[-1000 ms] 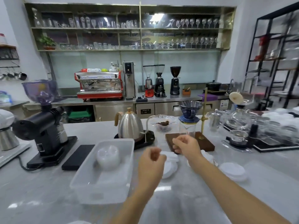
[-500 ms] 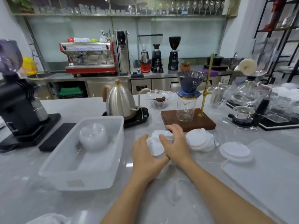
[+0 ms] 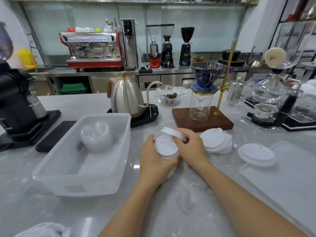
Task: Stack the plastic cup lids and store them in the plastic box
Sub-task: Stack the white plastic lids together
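Half a second ago both our hands pressed on the lids at the counter; now our left hand (image 3: pixel 158 157) cups a short stack of lids (image 3: pixel 167 147) and our right hand (image 3: pixel 189 146) pinches 1 lid (image 3: pixel 172 132) tilted above it. We judge stacking has begun; the plastic box (image 3: pixel 119 168) sits just left, holding 1 stack of clear lids (image 3: pixel 96 136).

left hand (image 3: pixel 154 159) grips lid stack (image 3: pixel 166 148) | right hand (image 3: pixel 191 147) pinches tilted lid (image 3: pixel 171 132) above it

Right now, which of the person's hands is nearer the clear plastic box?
Left. The left hand holds a lid stack just beside the plastic box; the right hand is farther off, beyond that stack.
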Demonstrator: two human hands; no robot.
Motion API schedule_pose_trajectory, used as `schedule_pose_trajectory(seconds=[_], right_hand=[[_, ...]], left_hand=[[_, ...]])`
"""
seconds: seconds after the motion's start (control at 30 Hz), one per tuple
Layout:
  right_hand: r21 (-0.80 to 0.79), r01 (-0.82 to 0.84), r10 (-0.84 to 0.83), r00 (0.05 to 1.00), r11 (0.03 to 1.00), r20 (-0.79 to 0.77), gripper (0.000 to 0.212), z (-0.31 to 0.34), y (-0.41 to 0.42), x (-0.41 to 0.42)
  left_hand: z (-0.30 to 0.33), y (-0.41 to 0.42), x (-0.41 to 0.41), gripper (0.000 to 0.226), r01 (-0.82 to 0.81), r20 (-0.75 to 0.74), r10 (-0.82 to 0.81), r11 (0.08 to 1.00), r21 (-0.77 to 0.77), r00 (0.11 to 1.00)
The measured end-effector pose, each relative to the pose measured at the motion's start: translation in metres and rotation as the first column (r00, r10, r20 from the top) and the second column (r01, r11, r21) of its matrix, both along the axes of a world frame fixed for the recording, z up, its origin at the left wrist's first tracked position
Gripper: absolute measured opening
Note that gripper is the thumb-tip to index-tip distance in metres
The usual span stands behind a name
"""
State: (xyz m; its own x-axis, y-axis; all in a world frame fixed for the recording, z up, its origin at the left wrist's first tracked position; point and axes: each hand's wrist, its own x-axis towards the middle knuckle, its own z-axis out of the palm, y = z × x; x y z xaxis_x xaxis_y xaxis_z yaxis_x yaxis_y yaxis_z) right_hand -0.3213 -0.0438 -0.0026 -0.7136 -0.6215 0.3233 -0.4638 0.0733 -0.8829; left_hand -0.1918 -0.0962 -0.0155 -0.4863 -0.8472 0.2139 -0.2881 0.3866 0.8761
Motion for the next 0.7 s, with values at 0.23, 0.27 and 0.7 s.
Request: schedule_pose_trajectory(seconds=[0.23,0.27,0.7], right_hand=[[-0.225,0.120,-0.128,0.991,0.967,-0.023,0.020,-0.004,0.002,-0.010],[-0.246,0.130,-0.135,0.991,0.961,-0.005,0.020,-0.003,0.002,-0.010],[-0.454,0.025,0.013,0.997,0.891,0.079,0.019,0.006,0.007,0.006]], left_hand=[[-0.006,-0.008,0.000,0.072,-0.017,-0.104,0.016,1.000,-0.010,0.994],[-0.006,-0.008,0.000,0.077,-0.010,-0.112,0.009,1.000,-0.011,0.994],[0.001,0.000,0.000,0.110,-0.001,-0.150,-0.008,0.998,-0.064,0.989]])
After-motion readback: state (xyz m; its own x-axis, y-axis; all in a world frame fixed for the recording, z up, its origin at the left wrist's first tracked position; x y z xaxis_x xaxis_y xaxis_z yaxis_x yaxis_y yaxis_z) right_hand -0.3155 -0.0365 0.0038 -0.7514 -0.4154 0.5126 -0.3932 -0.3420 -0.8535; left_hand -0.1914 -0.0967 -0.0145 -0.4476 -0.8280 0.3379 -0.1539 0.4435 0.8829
